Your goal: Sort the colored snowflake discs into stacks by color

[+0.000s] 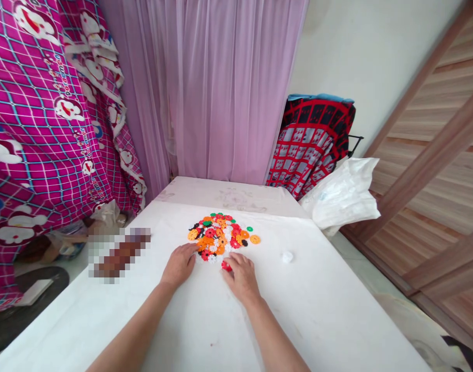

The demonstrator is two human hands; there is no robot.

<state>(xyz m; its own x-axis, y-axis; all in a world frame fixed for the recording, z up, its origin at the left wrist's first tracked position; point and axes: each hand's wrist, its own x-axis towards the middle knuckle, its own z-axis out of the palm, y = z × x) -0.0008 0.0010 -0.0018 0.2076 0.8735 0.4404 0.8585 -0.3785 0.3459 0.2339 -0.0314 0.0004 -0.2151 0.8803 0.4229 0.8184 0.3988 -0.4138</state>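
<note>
A pile of small plastic snowflake discs [216, 235] in orange, red, white, black and green lies on the white-covered table [317, 310]. My left hand [181, 266] rests at the near left edge of the pile, fingers stretched out, the tips by the orange discs. In front of the pile, my right hand [242, 276] has its thumb and fingers closed on a red snowflake disc [226, 266]. Part of that disc is hidden by the fingers. Off to the right sits a small white clump [288, 257], apparently of white discs.
An orange disc [255, 239] and a green disc [249, 229] lie just right of the pile. On the left side of the table is a pixelated reddish-brown patch [122, 256]. A white plastic bag [342, 199] stands past the right table edge; a purple curtain [228, 93] hangs behind.
</note>
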